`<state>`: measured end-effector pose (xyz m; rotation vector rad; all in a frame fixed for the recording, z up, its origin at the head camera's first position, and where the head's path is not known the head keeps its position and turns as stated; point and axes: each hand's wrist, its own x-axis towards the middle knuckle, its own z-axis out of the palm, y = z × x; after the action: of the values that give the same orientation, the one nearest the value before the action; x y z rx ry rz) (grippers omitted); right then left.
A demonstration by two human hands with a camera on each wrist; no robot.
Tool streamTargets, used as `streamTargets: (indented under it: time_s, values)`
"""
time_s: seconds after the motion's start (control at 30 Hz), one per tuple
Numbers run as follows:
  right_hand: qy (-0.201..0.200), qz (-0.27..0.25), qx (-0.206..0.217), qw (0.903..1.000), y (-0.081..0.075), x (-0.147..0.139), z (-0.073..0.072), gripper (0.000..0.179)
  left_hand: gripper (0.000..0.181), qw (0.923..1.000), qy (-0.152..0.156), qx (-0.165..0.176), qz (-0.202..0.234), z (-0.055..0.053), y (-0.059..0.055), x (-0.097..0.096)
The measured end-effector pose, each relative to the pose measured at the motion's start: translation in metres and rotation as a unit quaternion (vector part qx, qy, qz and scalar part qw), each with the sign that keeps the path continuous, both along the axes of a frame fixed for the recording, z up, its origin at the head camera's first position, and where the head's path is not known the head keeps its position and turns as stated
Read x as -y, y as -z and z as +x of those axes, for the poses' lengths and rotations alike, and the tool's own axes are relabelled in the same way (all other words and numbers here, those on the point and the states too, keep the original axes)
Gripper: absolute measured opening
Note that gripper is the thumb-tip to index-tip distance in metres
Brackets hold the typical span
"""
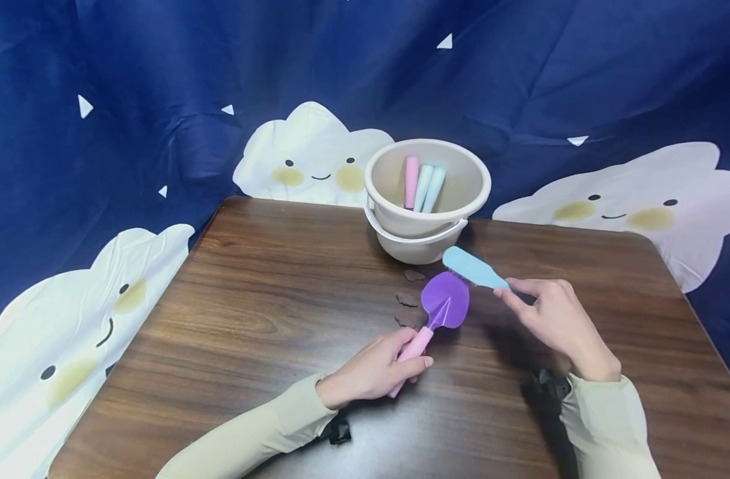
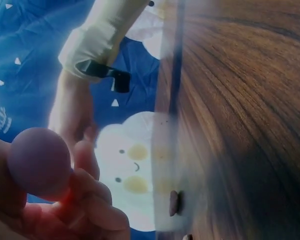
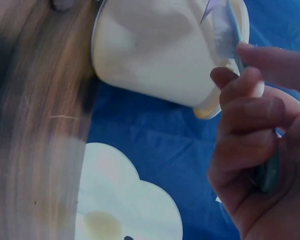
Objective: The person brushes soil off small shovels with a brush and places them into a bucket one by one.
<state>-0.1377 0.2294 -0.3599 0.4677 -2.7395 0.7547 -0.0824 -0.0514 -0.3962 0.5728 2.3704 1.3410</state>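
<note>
My left hand [image 1: 377, 364] grips the pink handle of a toy trowel [image 1: 445, 299] with a purple blade, held over the table. The rounded end of its handle [image 2: 40, 162] fills the near part of the left wrist view. In my right hand [image 1: 550, 316] a light blue brush [image 1: 475, 268] is pinched, its head right at the upper edge of the purple blade. A pale, see-through strip shows along the brush head [image 3: 225, 35] in the right wrist view. Beside the blade, to its left, lie several thin dark brown flakes [image 1: 407, 299].
Just behind the tools stands a beige bucket [image 1: 395, 226] with its white carrying handle hanging down in front. Inside it lean a pink handle [image 1: 411, 183] and two light blue handles [image 1: 433, 189]. A blue curtain [image 1: 341, 53] with white clouds borders the wooden table [image 1: 251, 279].
</note>
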Motion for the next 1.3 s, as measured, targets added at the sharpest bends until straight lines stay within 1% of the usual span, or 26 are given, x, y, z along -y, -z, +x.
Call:
streamTargets:
  time_s: [0.1,0.2,0.23,0.37,0.43,0.57,0.67,0.73,0.77,0.83,0.9,0.97,1.0,1.07,1.13,1.23,1.3]
  values:
    - [0.019,0.003,0.005,0.9998,0.003,-0.005,-0.001,0.032,0.019,0.9999,0.007,0.009,0.005,0.001,-0.001,0.001]
    - [0.026,0.008,0.003,0.9996,0.007,-0.01,-0.002,0.03,0.019,0.9998,0.011,0.015,0.012,0.001,-0.004,0.003]
    - [0.027,0.01,0.002,0.9996,0.008,-0.011,-0.002,0.029,0.019,0.9998,0.011,0.012,0.012,0.0,-0.005,0.003]
    - [0.031,0.01,0.008,0.9994,0.014,-0.017,-0.004,0.027,0.02,0.9996,0.003,-0.022,0.016,-0.006,-0.013,0.005]
    - [0.034,0.007,0.014,0.9993,0.018,-0.019,-0.005,0.027,0.021,0.9989,-0.008,-0.04,0.021,-0.011,-0.018,0.007]
    - [0.032,0.0,0.018,0.9993,0.023,-0.022,-0.007,0.026,0.021,0.9961,-0.024,-0.065,0.055,-0.023,-0.031,0.011]
    - [0.029,-0.003,0.024,0.9993,0.025,-0.023,-0.009,0.027,0.024,0.9945,-0.041,-0.061,0.074,-0.034,-0.041,0.013]
    - [0.029,-0.003,0.028,0.9992,0.027,-0.024,-0.01,0.028,0.028,0.993,-0.058,-0.04,0.095,-0.043,-0.047,0.013]
    - [0.028,-0.002,0.03,0.9991,0.027,-0.024,-0.01,0.029,0.03,0.9913,-0.069,-0.024,0.109,-0.047,-0.05,0.012]
    - [0.027,-0.001,0.032,0.9991,0.028,-0.025,-0.01,0.03,0.034,0.9854,-0.087,0.003,0.146,-0.055,-0.055,0.011]
    - [0.028,0.0,0.032,0.9991,0.028,-0.025,-0.01,0.03,0.035,0.9762,-0.098,0.022,0.192,-0.064,-0.06,0.009]
    - [0.03,0.0,0.034,0.999,0.028,-0.026,-0.01,0.03,0.036,0.969,-0.107,0.026,0.221,-0.073,-0.065,0.007]
    - [0.031,-0.001,0.036,0.9989,0.028,-0.026,-0.01,0.03,0.035,0.9664,-0.112,0.026,0.23,-0.078,-0.067,0.006]
    - [0.033,-0.002,0.038,0.9987,0.028,-0.027,-0.01,0.03,0.035,0.9593,-0.123,0.042,0.251,-0.086,-0.07,0.005]
    - [0.033,-0.003,0.041,0.9986,0.028,-0.028,-0.009,0.03,0.036,0.9497,-0.134,0.071,0.274,-0.093,-0.072,0.003]
    - [0.034,-0.003,0.044,0.9985,0.029,-0.029,-0.009,0.03,0.039,0.9315,-0.145,0.118,0.312,-0.101,-0.074,0.0]
    - [0.033,-0.003,0.047,0.9983,0.029,-0.029,-0.009,0.031,0.042,0.9246,-0.15,0.133,0.324,-0.105,-0.074,-0.001]
